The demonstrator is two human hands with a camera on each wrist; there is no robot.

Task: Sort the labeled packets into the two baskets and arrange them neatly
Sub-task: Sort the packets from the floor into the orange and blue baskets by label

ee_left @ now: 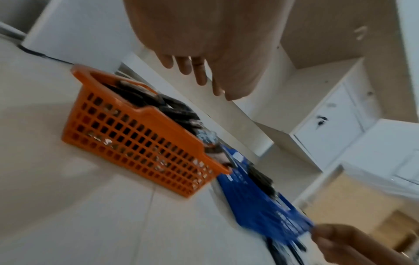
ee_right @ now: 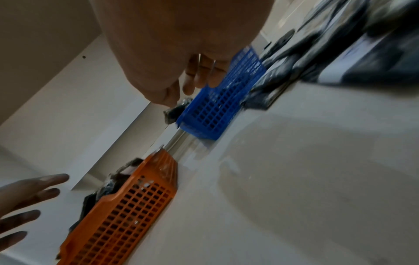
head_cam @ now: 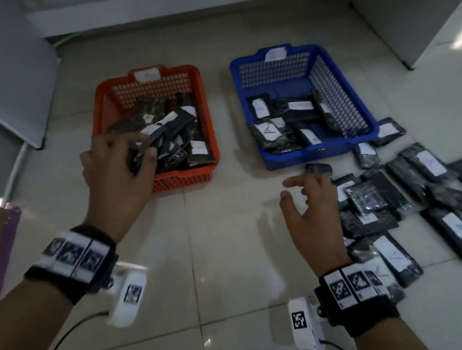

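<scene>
An orange basket (head_cam: 182,179) stands on the floor at the left with several black labeled packets (head_cam: 175,129) lying jumbled inside. To its right is a blue basket (head_cam: 274,69) holding several packets (head_cam: 276,126). Many more packets (head_cam: 438,204) are scattered on the floor at the right. My left hand (head_cam: 136,153) hovers over the orange basket's near left corner; its fingers (ee_left: 192,71) are spread and hold nothing. Just left of the floor pile, my right hand (head_cam: 307,193) hovers with relaxed fingers (ee_right: 199,77), empty. One packet (head_cam: 317,168) lies just beyond its fingertips.
White cabinets (head_cam: 1,89) flank the tiled floor on the left, and another cabinet (head_cam: 424,11) stands at the right. A brown box with a purple edge (head_cam: 8,238) sits at the far left. Bare tiles (head_cam: 222,266) lie between my arms.
</scene>
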